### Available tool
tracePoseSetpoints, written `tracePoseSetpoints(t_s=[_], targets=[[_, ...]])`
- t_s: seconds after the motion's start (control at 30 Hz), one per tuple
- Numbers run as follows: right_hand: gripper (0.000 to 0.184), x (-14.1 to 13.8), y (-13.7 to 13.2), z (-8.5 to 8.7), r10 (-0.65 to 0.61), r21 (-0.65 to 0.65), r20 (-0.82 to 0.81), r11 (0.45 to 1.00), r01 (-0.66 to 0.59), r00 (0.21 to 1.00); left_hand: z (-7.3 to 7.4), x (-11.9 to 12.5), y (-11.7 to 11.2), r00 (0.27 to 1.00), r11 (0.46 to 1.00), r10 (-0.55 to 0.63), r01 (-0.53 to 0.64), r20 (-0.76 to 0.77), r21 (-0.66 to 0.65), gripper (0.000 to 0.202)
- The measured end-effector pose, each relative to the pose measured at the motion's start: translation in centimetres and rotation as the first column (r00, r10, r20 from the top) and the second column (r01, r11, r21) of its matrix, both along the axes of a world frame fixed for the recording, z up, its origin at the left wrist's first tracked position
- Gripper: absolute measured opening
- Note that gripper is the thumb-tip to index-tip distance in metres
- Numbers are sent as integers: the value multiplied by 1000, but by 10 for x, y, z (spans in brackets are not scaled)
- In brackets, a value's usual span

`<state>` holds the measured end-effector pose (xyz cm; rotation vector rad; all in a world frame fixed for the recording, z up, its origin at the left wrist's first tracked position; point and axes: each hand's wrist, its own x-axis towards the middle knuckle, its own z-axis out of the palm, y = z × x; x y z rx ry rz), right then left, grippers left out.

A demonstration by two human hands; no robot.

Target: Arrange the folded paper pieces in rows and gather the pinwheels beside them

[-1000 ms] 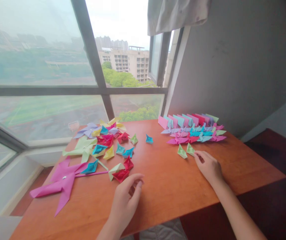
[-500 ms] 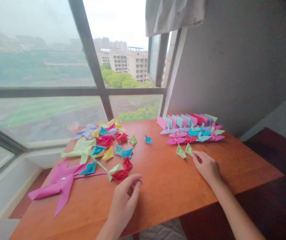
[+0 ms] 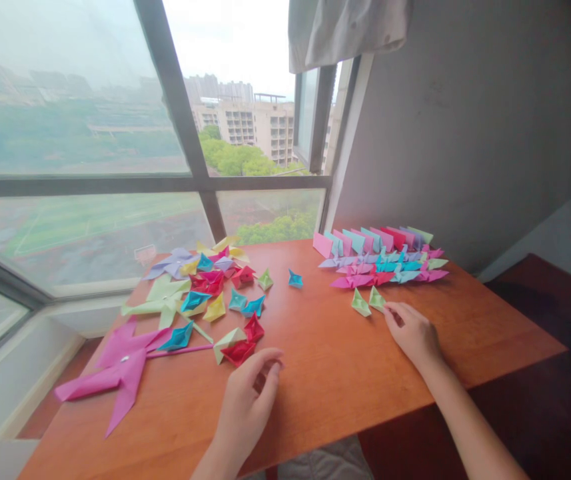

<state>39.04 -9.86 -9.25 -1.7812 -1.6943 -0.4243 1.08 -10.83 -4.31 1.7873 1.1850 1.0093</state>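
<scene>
Light-green origami boats (image 3: 369,303) stand as a pair on the right half of our wooden table (image 3: 325,373), just in front of the rows of origami cranes (image 3: 385,268). Our right hand (image 3: 412,333) has its fingertips at the edge of the boat nearer to it, seemingly touching; we cannot tell whether they pinch it. Our left hand (image 3: 254,393) is loosely curled, holding nothing that we can see, just beside a red origami boat (image 3: 238,353).

We judge the work to be partway along: the cranes lie in tidy rows, with a line of upright folded papers (image 3: 370,241) behind them, and only two boats are set out before them. A lone blue origami boat (image 3: 295,279) sits between the two sides. Farther left, many red, blue and yellow boats remain in a loose scatter among a magenta paper pinwheel (image 3: 128,360), a pale-green pinwheel (image 3: 162,300) and a lavender pinwheel (image 3: 172,261).

We find no brand, label or readable writing on anything.
</scene>
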Motion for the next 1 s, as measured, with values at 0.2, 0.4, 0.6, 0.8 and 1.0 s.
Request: tracePoseSetpoints(t_s=[0.2,0.4,0.6,0.8,1.0], targets=[[18,-1,0,2,10,-1,-20,1000,-10,1000,-1,-1,0,1000,1000,-12,12,1,5,20],[20,-1,0,2,0,-2,-31,1000,0,1000,2,0,-1,1000,1000,1,-1,3,4,20],[21,1,1,0,7,-18,-46,1000,-7,999,4,1,-1,1000,1000,5,-5,4,4,21],[23,1,0,1,0,-1,-65,1000,-1,998,3,1,-1,1000,1000,16,-16,10,-16,21],[25,0,0,3,-11,14,-95,1000,13,995,2,0,-2,1000,1000,10,-10,-1,-21,23]])
